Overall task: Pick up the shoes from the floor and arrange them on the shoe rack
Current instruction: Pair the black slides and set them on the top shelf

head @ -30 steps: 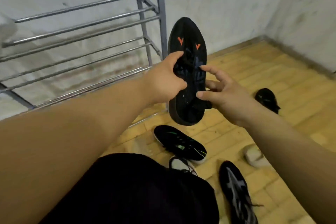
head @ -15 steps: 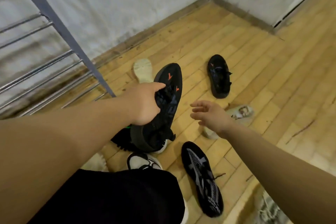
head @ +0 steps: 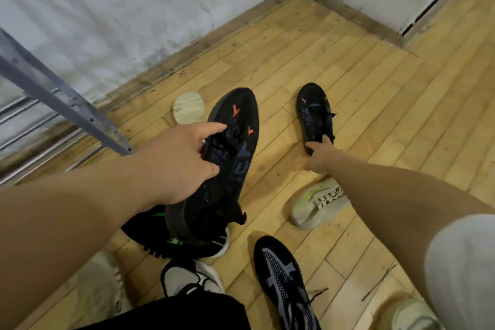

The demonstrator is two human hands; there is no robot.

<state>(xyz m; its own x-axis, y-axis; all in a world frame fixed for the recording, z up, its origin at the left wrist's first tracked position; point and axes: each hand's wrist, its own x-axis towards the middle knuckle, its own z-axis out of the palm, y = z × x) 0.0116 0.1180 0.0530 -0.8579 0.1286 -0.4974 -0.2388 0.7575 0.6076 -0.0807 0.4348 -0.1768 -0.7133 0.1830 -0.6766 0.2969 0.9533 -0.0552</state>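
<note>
My left hand (head: 184, 158) grips a black shoe with orange marks (head: 227, 163) by its laces and holds it above the floor, toe pointing away. Its matching black shoe (head: 314, 115) lies on the wooden floor to the right. My right hand (head: 320, 155) reaches out to that shoe, fingertips touching its heel opening; a closed grip is not visible. The grey metal shoe rack (head: 61, 104) stands at the left against the wall, only its end frame and lower rails in view.
Several other shoes lie on the floor: a black and green one (head: 187, 244) under the held shoe, a black and grey one (head: 284, 284), a pale green one (head: 316, 203), a white and black one (head: 187, 278). A pale sole (head: 188, 108) lies near the wall.
The view has swung down and right, away from the rack. My right hand let go of the held shoe and stretched out to the matching shoe on the floor. My left hand keeps its shoe.
</note>
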